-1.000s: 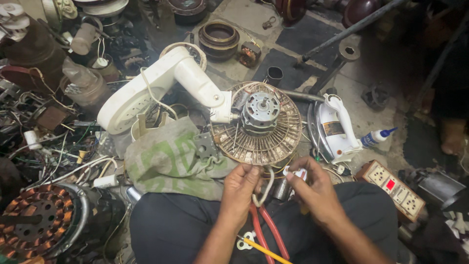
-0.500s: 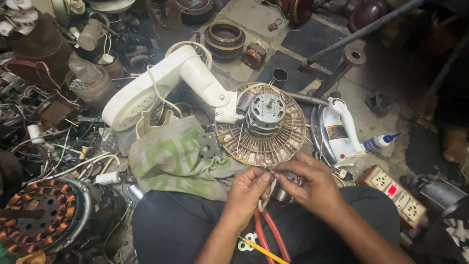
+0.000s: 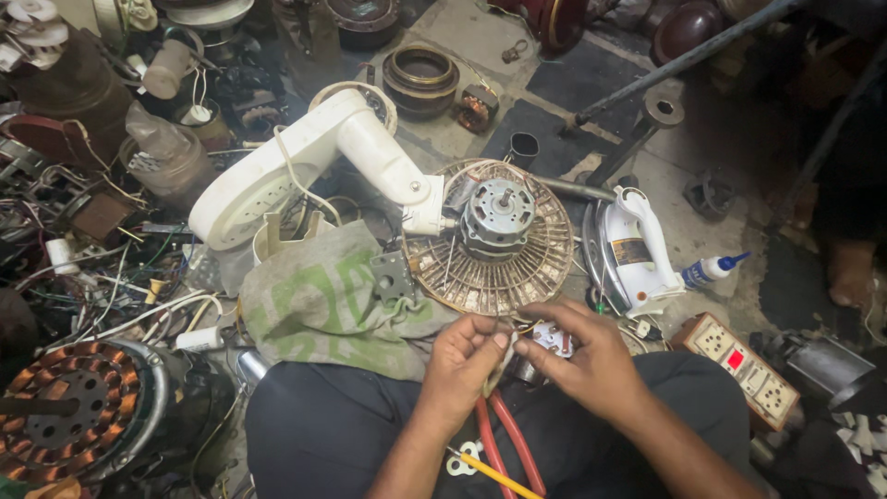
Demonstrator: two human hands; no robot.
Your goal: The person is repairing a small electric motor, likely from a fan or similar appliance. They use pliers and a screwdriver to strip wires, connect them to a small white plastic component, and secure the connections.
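White plastic and bare metal make up the unit under work: a table fan point(image 3: 370, 166) lies dismantled on the floor, its white stand arm running from the upper left down to the exposed motor point(image 3: 497, 214), which sits on the round rear grille point(image 3: 517, 277). No blades or front guard can be seen on it, so strip-down looks well advanced.

Both hands are together at the near edge of the grille, above the lap. The left hand point(image 3: 459, 356) pinches thin wires point(image 3: 506, 340) between thumb and fingers. The right hand point(image 3: 591, 356) is closed around a small white switch part point(image 3: 554, 340), held just beside the left fingertips. Whether the wires are already joined to that part cannot be told.

Judgement on progress: the motor is open to view and the wiring is in hand; refitting of covers, if intended, remains undone.

Red-handled pliers point(image 3: 504, 444) lie on the lap, untouched. A green-printed cloth bag point(image 3: 323, 300) rests left of the grille. A clothes iron point(image 3: 633, 249) stands right of the grille, with a small glue bottle point(image 3: 711, 270) beyond it and a socket board point(image 3: 747, 368) near the right knee. A copper-wound stator point(image 3: 74, 411) lies at the lower left among loose cables.
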